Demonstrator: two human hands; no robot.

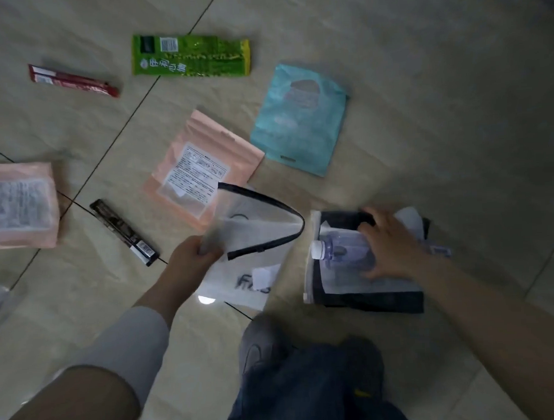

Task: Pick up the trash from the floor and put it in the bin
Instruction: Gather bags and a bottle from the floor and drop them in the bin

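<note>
Pickup step underway: left hand (193, 256) pinching translucent zip bag (255, 242), lifting; right hand (390, 247) spread, pressing plastic bottle (344, 249). Next: closing fingers round bottle; bin unseen.

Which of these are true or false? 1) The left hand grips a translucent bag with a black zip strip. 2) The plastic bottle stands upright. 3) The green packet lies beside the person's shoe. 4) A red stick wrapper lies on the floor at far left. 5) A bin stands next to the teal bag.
1) True: the left hand grips the translucent bag by its edge.
2) False: the plastic bottle lies on its side under the right hand.
3) False: the green packet lies far from the shoe, at the top.
4) True: the red stick wrapper lies there untouched.
5) False: no bin shows near the teal bag.
</note>
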